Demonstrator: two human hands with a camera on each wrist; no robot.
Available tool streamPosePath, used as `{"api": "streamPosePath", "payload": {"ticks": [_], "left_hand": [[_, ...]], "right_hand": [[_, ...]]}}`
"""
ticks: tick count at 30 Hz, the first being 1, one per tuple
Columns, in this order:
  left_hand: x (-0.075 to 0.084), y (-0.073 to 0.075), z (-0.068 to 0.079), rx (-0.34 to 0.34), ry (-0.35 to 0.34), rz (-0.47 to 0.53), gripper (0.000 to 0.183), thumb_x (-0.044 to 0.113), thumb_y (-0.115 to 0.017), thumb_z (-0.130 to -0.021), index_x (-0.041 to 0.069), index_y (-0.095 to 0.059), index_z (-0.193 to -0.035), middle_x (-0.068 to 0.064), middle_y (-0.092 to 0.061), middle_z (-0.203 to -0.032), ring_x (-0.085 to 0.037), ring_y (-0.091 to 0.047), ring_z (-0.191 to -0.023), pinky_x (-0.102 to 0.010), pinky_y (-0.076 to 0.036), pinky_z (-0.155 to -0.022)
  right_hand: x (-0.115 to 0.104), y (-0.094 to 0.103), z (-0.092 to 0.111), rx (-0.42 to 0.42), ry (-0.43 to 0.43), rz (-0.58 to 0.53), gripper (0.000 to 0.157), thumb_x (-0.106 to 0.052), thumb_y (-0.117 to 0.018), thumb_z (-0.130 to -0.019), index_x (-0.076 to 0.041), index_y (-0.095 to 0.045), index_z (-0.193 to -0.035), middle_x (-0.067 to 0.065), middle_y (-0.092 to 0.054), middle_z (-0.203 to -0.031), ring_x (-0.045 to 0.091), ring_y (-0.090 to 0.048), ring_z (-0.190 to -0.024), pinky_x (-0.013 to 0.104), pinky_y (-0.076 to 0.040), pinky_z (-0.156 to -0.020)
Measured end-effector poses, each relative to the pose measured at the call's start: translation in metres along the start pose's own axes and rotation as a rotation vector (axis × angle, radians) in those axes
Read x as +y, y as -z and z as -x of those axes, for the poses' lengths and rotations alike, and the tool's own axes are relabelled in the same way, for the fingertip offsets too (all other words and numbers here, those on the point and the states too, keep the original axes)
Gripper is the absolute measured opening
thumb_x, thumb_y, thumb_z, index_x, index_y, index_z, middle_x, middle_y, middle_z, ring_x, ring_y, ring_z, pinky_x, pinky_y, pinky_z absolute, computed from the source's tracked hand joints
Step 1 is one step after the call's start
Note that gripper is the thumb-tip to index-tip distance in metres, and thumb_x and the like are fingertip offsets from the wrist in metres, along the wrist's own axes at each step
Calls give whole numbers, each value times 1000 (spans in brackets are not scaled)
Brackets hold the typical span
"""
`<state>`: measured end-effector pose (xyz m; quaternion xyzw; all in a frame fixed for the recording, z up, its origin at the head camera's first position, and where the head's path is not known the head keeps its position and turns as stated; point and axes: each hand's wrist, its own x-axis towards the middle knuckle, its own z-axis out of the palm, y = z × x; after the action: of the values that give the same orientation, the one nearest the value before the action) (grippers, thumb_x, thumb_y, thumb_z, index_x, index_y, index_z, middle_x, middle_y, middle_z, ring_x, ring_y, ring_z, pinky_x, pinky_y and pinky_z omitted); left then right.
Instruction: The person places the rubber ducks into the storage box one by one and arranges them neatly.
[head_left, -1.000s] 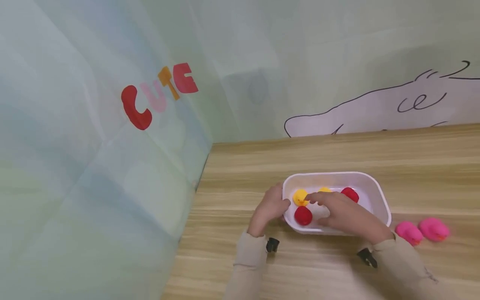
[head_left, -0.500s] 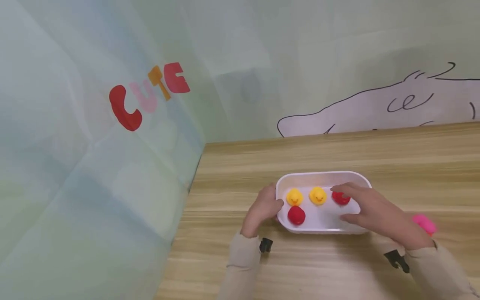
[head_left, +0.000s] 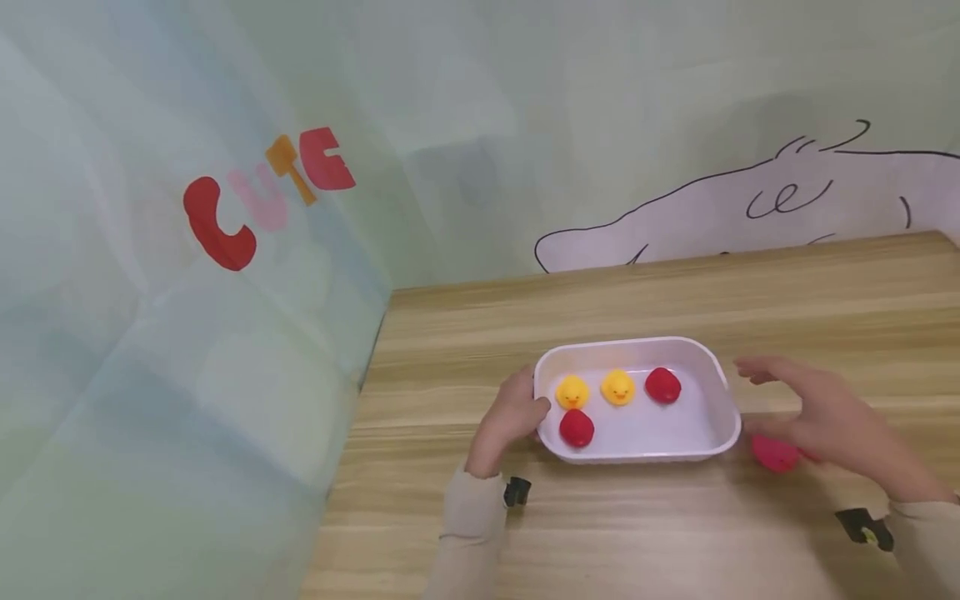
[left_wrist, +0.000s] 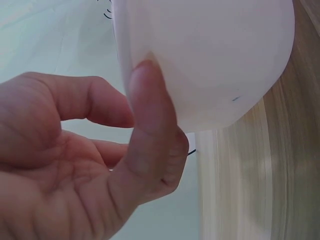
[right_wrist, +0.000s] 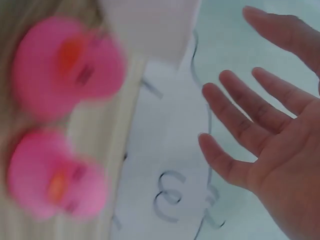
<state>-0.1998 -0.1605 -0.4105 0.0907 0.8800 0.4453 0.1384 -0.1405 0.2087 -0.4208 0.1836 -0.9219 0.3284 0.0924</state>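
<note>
A white plastic tray (head_left: 637,433) stands on the table. Its left rim is pinched between the thumb and fingers of my left hand (head_left: 512,412), as the left wrist view also shows. Inside lie two yellow rubber ducks, one at the left (head_left: 572,393) and another yellow duck (head_left: 618,388) beside it. Two round red toys are in there too: one red toy (head_left: 577,428) front left, the other red toy (head_left: 663,386) towards the right. My right hand (head_left: 836,421), fingers spread and holding nothing, hovers over the pink rubber ducks (right_wrist: 67,70) right of the tray, partly hiding them.
The wooden table (head_left: 600,533) runs back to a printed cloth backdrop (head_left: 465,133). A cloth side wall (head_left: 225,400) with the coloured letters CUTE borders the table on the left. Black clips (head_left: 516,492) show at my wrists.
My right hand has moved right, from above the tray's inside to over the pink ducks. My left hand has kept its grip on the rim. The head view has shifted slightly right.
</note>
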Motion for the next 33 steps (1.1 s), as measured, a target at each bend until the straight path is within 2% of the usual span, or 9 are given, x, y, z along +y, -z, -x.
{"api": "streamPosePath", "payload": {"ticks": [4,9,12,16,19,25,27,30,33], "left_hand": [[-1,3,1,7,-8,-14,51,-8,-51,-88,-14,-46,-139,-27,-60,-105,-20,-57,-51,-43,-61,-46],[-2,6,2,13,7,-23,53,-7,-51,-90,-14,-42,-141,-28,-60,-106,-21,-58,-52,-41,-61,-47],[-3,7,2,20,18,-19,53,-7,-51,-90,-14,-42,-142,-28,-59,-107,-22,-58,-52,-39,-60,-46],[-3,9,4,22,15,-19,52,-7,-51,-90,-14,-43,-141,-28,-59,-106,-23,-58,-51,-40,-60,-45],[-3,9,4,18,3,-21,52,-7,-50,-89,-14,-44,-140,-28,-60,-104,-23,-59,-51,-41,-60,-45],[-1,6,2,6,-6,-23,52,-6,-50,-90,-14,-44,-141,-26,-61,-102,-23,-60,-51,-42,-61,-47],[-1,5,1,3,-10,-22,51,-6,-50,-90,-14,-44,-140,-25,-61,-100,-23,-60,-52,-43,-61,-47],[-1,3,0,-1,-27,-19,51,-7,-50,-89,-14,-45,-139,-25,-61,-98,-24,-60,-52,-44,-61,-46],[-1,1,-1,-6,-45,-13,51,-8,-49,-86,-13,-48,-137,-24,-61,-97,-23,-60,-52,-43,-60,-45]], "right_hand": [[25,4,12,54,-20,-54,73,-5,-92,-65,-4,-61,-132,1,-70,-115,-17,-48,-104,7,-42,-74],[49,7,23,52,-67,-94,76,-6,-93,-65,-2,-59,-133,-29,-59,-114,-21,-46,-102,12,-41,-74],[61,7,28,23,-80,-74,80,-8,-95,-62,-3,-59,-134,-21,-63,-114,-20,-45,-103,15,-41,-76],[72,7,35,-35,-118,-89,89,-11,-96,-58,-4,-56,-137,10,-69,-116,-17,-42,-104,52,-49,-96],[78,6,40,-80,-151,-125,92,-13,-96,-59,-5,-53,-140,21,-67,-117,-7,-45,-111,83,-32,-90],[86,4,47,-86,-147,-166,89,-4,-91,-61,-5,-53,-141,13,-70,-112,-14,-43,-109,84,-22,-100],[88,4,49,-82,-135,-133,88,-4,-92,-59,-5,-55,-139,10,-71,-110,-19,-42,-106,63,-35,-110],[91,6,51,-81,-118,-73,85,-6,-93,-58,-3,-57,-135,9,-72,-108,-17,-48,-102,21,-44,-97],[92,8,54,-80,-136,-21,83,-8,-94,-57,-3,-58,-132,4,-73,-105,-16,-51,-98,9,-38,-76]]}}
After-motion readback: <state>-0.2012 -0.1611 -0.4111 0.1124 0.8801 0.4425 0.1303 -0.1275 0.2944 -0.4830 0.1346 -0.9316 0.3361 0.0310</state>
